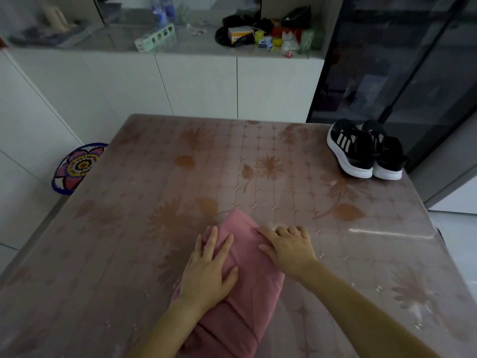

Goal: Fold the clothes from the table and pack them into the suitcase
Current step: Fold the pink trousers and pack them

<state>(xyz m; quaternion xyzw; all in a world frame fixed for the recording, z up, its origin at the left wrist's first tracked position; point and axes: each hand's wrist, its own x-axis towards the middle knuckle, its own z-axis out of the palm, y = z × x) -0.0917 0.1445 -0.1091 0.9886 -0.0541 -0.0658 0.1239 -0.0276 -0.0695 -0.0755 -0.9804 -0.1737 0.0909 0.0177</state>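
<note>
At the near edge of the table (180, 164), close to the person's body, the pink garment (247, 293) lies as a narrow folded band running away from the camera and a little to the right. The left hand (209, 270) rests flat on its left half, fingers straight and spread, gripping nothing. That looks like a pressing hold, meant to pin the layers so the fold keeps its shape.

The right hand (289, 251) sits at the cloth's right edge near the far end. Its forefinger and thumb reach onto the fabric, and its other fingers curl against the tabletop just beside it. Whether it pinches the edge or only pushes it in, I cannot tell. Either way it seems set there to square that side against the left hand's weight.

Farther out, a pair of black sneakers (361, 151) stands on the far right corner, well apart from the cloth. A round patterned cushion (77, 166) shows below the table's left edge. White cabinets (196, 83) line the wall beyond. No suitcase is in view, so packing has not begun for this piece.
</note>
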